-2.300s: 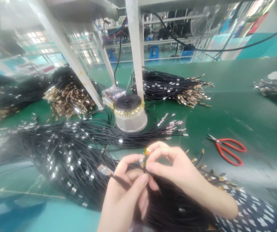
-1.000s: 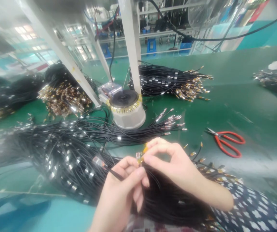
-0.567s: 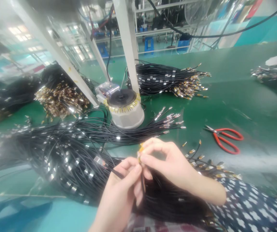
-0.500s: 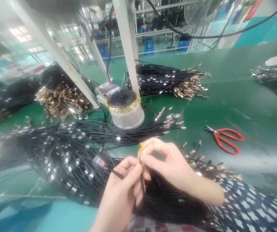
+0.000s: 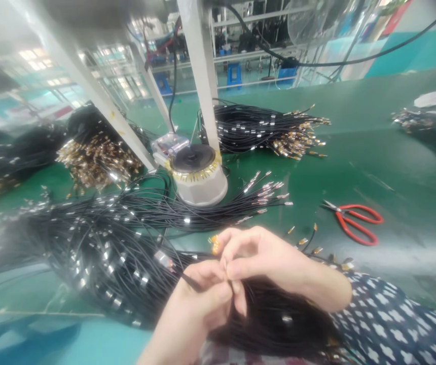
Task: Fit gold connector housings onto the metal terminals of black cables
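Observation:
My left hand [image 5: 205, 299] is closed around a thin black cable [image 5: 190, 280], and a silvery tagged end [image 5: 164, 259] sticks out on its left side. My right hand [image 5: 265, 253] meets it fingertip to fingertip, pinching at the cable's tip, which the fingers mostly hide. Small yellow pieces [image 5: 214, 244] show at the right hand's curled fingers; how they are held is unclear. Beneath both hands lies a thick bundle of black cables [image 5: 279, 314]. Beyond them stands a white round dispenser [image 5: 201, 187] with a black top and yellow strips around its rim.
Red-handled scissors [image 5: 355, 220] lie on the green table [image 5: 373, 157] to the right. Tagged black cables [image 5: 100, 253] spread across the left. Further bundles lie behind, one with yellow-tipped ends [image 5: 294, 139]. White frame posts [image 5: 198, 66] rise behind the dispenser.
Both hands have shifted slightly down and to the right, still together. The yellow pieces now show left of the right hand's fingers, apart from the pinched cable tip.

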`<state>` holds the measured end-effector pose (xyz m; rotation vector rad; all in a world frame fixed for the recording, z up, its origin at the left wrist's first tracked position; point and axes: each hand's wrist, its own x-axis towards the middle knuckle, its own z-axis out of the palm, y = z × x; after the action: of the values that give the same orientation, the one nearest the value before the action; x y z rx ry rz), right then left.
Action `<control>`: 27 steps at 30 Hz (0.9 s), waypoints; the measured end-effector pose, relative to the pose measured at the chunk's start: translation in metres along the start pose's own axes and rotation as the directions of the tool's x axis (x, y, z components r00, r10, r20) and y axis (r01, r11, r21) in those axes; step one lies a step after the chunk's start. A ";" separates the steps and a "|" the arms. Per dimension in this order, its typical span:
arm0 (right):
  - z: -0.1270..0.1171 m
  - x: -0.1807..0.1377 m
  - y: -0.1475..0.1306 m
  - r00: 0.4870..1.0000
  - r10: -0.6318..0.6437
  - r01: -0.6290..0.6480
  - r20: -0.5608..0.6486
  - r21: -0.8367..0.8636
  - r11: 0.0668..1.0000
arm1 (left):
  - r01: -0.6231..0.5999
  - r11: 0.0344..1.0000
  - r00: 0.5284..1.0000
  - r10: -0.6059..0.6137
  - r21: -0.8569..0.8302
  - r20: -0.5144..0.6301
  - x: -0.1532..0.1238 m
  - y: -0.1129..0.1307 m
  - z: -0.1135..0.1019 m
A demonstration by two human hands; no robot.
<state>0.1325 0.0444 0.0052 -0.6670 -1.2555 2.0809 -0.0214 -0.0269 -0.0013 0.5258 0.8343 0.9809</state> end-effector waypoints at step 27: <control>0.000 -0.007 -0.014 0.942 -0.308 0.156 -0.132 -0.640 0.752 | -0.124 0.977 0.960 0.162 0.173 -0.228 -0.001 0.009 0.012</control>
<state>0.1408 0.0449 0.0187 -0.9466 -1.7990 1.3106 -0.0167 -0.0243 0.0123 0.6169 1.1101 1.1333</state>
